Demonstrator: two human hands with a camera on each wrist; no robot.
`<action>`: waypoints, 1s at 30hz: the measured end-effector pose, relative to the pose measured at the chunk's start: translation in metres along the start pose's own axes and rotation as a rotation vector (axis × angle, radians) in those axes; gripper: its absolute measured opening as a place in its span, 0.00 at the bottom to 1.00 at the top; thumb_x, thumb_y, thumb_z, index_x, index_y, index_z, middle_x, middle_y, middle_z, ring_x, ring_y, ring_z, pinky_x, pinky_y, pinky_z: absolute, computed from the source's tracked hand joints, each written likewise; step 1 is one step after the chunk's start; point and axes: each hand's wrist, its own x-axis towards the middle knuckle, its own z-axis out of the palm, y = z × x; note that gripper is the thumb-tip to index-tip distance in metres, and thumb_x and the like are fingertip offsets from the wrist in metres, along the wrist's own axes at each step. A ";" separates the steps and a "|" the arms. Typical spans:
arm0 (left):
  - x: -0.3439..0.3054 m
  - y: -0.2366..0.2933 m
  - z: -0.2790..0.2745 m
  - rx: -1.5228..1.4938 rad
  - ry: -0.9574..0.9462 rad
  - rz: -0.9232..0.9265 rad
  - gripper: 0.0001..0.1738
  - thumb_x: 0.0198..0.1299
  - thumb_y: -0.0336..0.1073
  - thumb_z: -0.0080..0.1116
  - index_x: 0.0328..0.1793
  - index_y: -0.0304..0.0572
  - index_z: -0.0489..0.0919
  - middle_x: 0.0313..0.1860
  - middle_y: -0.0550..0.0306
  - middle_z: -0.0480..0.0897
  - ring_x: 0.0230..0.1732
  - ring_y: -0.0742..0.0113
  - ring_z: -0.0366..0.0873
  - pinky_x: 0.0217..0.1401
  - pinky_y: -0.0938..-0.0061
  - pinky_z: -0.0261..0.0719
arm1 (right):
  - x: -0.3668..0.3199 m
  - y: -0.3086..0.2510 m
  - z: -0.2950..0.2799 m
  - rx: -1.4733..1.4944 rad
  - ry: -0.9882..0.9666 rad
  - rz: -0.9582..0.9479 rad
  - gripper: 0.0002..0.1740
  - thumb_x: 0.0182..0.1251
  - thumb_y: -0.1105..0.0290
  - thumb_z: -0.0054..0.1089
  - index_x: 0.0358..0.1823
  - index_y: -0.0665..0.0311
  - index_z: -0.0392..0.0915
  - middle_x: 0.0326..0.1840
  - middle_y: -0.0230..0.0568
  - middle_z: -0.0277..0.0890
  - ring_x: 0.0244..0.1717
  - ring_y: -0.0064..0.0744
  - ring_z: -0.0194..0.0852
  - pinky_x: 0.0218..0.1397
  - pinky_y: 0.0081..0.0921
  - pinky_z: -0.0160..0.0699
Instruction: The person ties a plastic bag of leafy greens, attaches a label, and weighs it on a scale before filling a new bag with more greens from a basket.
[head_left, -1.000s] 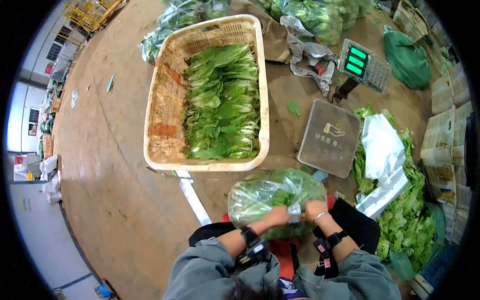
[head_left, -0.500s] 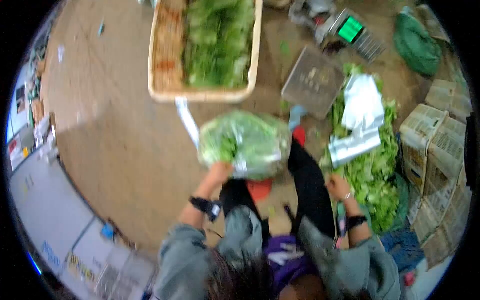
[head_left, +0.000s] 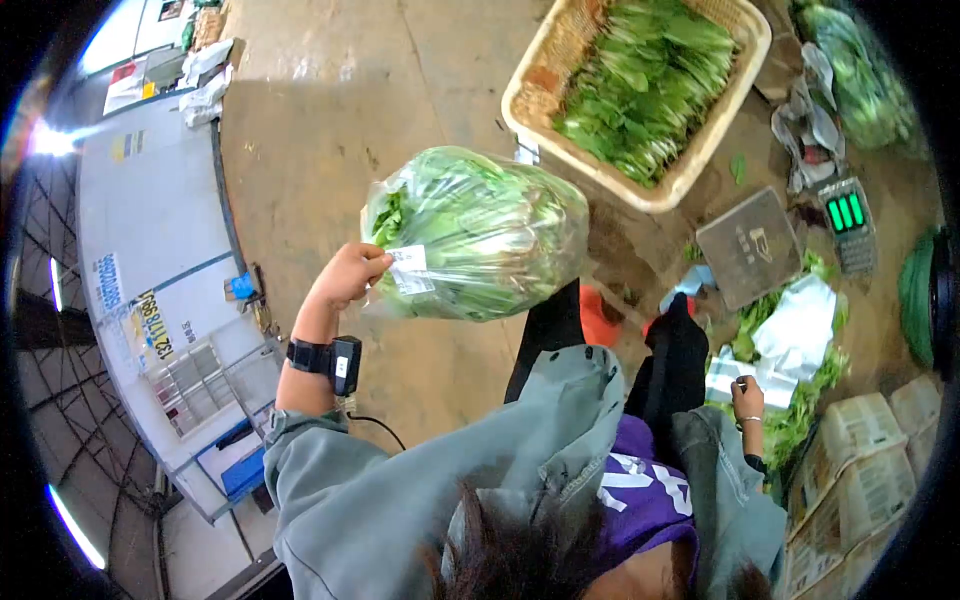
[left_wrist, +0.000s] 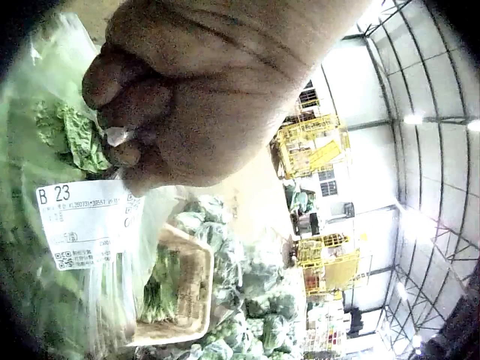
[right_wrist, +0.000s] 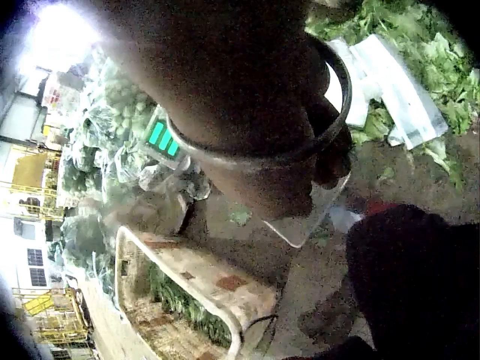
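In the middle of the head view, left of centre, the person's left hand (head_left: 352,273) pinches the edge of a plump clear plastic bag (head_left: 500,240) between thumb and curled fingers, with hardly any gap in the grip. A white printed label (head_left: 411,269) sits on the bag right against those fingertips; in the left-wrist view its top line reads "B 23". Long leafy greens show through the plastic, pale stems toward the middle, a darker tuft near the hand.

Over at the lower right of the frame, the right hand (head_left: 748,400) is at the near edge of some white plastic sheeting (head_left: 795,325), which lies on loose lettuce leaves (head_left: 800,410). Its fingers look curled, but it is small there and very dark in the right-wrist view, so I cannot tell whether it has hold of anything. A bracelet (head_left: 752,418) rings that wrist.

A cream crate (head_left: 640,200) fills the upper right of centre, with rows of greens (head_left: 650,80) lying inside. Just below and right of it stands a scale with a flat metal plate (head_left: 750,248) and a lit green display (head_left: 845,210). Worn, boxy bins (head_left: 860,450) crowd the lower right corner.
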 end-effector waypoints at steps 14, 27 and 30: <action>0.323 0.103 -0.198 -0.515 0.057 0.002 0.13 0.57 0.36 0.49 0.20 0.44 0.67 0.13 0.66 0.63 0.09 0.79 0.54 0.09 0.83 0.48 | 0.036 -0.297 0.075 0.510 -0.245 0.545 0.10 0.55 0.68 0.53 0.31 0.69 0.72 0.25 0.43 0.74 0.21 0.30 0.70 0.25 0.28 0.71; 0.662 0.339 -0.206 -1.073 -0.184 0.075 0.08 0.62 0.33 0.39 0.34 0.38 0.67 0.15 0.66 0.61 0.09 0.80 0.49 0.08 0.84 0.42 | 0.073 -0.345 0.117 0.591 -0.144 0.762 0.09 0.60 0.70 0.51 0.37 0.69 0.69 0.21 0.39 0.70 0.18 0.27 0.68 0.20 0.24 0.68; 0.726 0.379 -0.149 -1.024 -0.380 0.165 0.08 0.63 0.33 0.37 0.41 0.35 0.65 0.22 0.58 0.67 0.13 0.75 0.55 0.12 0.82 0.55 | 0.072 -0.337 0.129 0.732 -0.141 0.852 0.08 0.59 0.71 0.51 0.36 0.69 0.69 0.21 0.38 0.70 0.17 0.27 0.66 0.19 0.25 0.67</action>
